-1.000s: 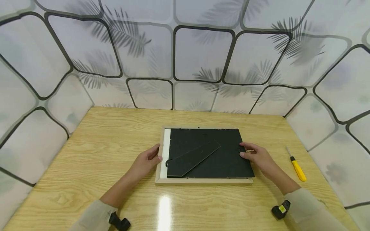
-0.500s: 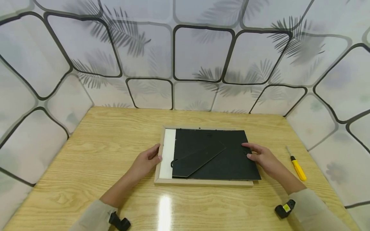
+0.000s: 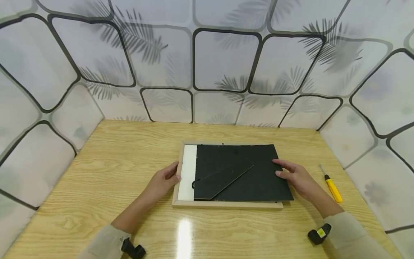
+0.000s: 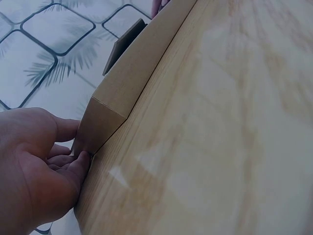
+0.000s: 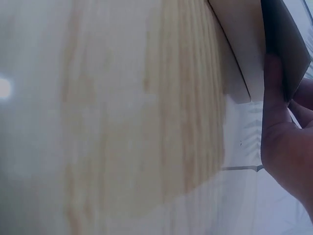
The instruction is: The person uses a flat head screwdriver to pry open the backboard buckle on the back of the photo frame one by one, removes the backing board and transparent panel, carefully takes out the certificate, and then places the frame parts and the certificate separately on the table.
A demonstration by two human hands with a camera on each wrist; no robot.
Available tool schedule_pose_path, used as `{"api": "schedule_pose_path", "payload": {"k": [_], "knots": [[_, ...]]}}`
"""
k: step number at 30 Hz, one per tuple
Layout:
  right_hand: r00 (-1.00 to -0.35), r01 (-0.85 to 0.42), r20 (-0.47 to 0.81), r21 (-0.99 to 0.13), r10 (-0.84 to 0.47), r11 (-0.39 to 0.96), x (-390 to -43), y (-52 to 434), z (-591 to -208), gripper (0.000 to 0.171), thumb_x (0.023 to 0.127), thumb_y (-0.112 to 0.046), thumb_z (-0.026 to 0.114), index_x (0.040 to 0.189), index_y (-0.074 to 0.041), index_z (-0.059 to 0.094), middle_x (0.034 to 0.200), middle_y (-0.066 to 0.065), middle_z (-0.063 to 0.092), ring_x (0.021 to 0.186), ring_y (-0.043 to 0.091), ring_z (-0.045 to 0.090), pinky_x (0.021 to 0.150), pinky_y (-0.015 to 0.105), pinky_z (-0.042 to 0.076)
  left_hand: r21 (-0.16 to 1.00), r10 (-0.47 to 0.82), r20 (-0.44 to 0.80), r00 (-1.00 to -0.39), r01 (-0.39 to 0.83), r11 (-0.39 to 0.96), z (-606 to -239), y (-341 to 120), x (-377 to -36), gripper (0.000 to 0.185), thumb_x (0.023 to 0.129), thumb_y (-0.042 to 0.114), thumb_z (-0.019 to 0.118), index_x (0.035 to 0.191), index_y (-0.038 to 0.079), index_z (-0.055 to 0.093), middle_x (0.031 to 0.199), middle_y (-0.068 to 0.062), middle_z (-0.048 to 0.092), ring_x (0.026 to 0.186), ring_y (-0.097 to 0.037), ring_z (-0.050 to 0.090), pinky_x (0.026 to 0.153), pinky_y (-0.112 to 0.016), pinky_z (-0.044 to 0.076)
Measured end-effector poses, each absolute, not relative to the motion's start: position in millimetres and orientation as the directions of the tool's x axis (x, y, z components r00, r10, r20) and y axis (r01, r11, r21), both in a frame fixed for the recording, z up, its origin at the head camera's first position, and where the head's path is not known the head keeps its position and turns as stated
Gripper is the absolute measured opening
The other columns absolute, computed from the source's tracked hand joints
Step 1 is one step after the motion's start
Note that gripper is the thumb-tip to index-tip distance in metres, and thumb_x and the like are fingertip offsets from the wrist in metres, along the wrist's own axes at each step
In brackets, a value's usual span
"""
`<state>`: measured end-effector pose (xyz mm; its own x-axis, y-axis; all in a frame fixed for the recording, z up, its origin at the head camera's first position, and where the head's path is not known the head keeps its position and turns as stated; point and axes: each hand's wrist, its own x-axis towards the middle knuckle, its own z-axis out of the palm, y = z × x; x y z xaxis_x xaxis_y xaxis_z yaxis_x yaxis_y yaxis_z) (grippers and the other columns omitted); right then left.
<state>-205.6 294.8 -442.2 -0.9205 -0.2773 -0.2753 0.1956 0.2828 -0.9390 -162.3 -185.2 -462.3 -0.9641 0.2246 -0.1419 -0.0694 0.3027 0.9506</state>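
A pale wooden picture frame (image 3: 226, 205) lies face down on the table. Its black backing board (image 3: 220, 154) overlies it, shifted to the right, with the right end past the frame's edge. On the board is a slanted black stand leg (image 3: 223, 181). A white strip (image 3: 187, 172) shows inside the frame at left. My left hand (image 3: 166, 180) holds the frame's left side, thumb on top; in the left wrist view its fingers (image 4: 80, 166) are at the frame's lower edge. My right hand (image 3: 295, 178) pinches the board's right edge; the right wrist view shows fingers on both faces of the board (image 5: 288, 44).
A screwdriver (image 3: 333, 189) with a yellow handle lies on the table to the right of my right hand. Patterned cloth walls (image 3: 223, 64) enclose the wood-grain table (image 3: 123, 154) at the back and both sides. Each sleeve carries a small black camera (image 3: 319, 233).
My right hand has moved the backing board to the right, so the white strip at the frame's left is wider. My left hand has stayed at the frame's left side.
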Motion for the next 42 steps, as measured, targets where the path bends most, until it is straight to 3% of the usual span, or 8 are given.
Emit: {"api": "schedule_pose_path", "payload": {"k": [11,23,28,37,39,42], "knots": [[-0.92,0.234,-0.271,-0.959,-0.282,0.158,-201,299,-439,0.071,0.103,-0.015,0.059,0.16,-0.002,0.018,0.168,0.023,-0.006,0.106,-0.003,0.065,0.088,0.02,0.058,0.953,0.225,-0.139,-0.964,-0.069,0.294,-463,-185,-163,0.063,0.105,0.022,0.056,0.16,0.008,0.028,0.164,-0.015,0.029,0.152,-0.029,0.028,0.118,-0.043,0.035],[-0.937,0.245,-0.242,-0.969,-0.252,0.02,-188,315,-438,0.069,0.105,-0.015,0.055,0.162,-0.01,0.016,0.168,0.017,-0.013,0.111,-0.007,0.062,0.091,0.019,0.057,0.96,0.244,-0.139,-0.96,-0.07,0.271,-465,-186,-163,0.064,0.105,0.021,0.055,0.16,0.006,0.026,0.165,-0.015,0.026,0.152,-0.03,0.025,0.119,-0.042,0.033],[-0.958,0.222,-0.193,-0.967,-0.213,-0.125,-177,321,-433,0.065,0.105,-0.012,0.053,0.161,-0.015,0.02,0.169,0.005,-0.016,0.114,-0.01,0.059,0.093,0.015,0.054,0.964,0.254,-0.143,-0.957,-0.076,0.257,-464,-187,-163,0.064,0.106,0.021,0.055,0.16,0.005,0.024,0.165,-0.015,0.024,0.153,-0.03,0.024,0.119,-0.043,0.033],[-0.993,0.115,-0.091,-0.872,-0.074,-0.475,-157,329,-432,0.059,0.104,0.003,0.047,0.156,-0.02,0.031,0.165,-0.012,-0.022,0.112,0.0,0.064,0.088,0.016,0.056,0.962,0.259,-0.136,-0.956,-0.064,0.267,-467,-188,-164,0.064,0.106,0.023,0.055,0.16,0.006,0.025,0.166,-0.015,0.024,0.152,-0.03,0.024,0.119,-0.042,0.032],[-0.994,0.104,-0.105,-0.856,-0.025,-0.506,-154,329,-431,0.062,0.103,0.004,0.048,0.156,-0.021,0.028,0.165,-0.015,-0.019,0.122,-0.001,0.058,0.089,0.014,0.054,0.959,0.262,-0.132,-0.956,-0.056,0.279,-467,-189,-164,0.065,0.106,0.024,0.054,0.16,0.006,0.024,0.165,-0.015,0.025,0.152,-0.03,0.025,0.119,-0.043,0.033],[-0.99,0.091,-0.138,-0.823,0.042,-0.561,-148,329,-430,0.066,0.102,0.005,0.048,0.157,-0.023,0.026,0.166,-0.016,-0.014,0.145,-0.003,0.029,0.091,0.01,0.051,0.955,0.255,-0.133,-0.958,-0.055,0.29,-467,-189,-163,0.065,0.106,0.024,0.054,0.16,0.007,0.024,0.165,-0.014,0.026,0.152,-0.03,0.026,0.118,-0.042,0.034]]}}
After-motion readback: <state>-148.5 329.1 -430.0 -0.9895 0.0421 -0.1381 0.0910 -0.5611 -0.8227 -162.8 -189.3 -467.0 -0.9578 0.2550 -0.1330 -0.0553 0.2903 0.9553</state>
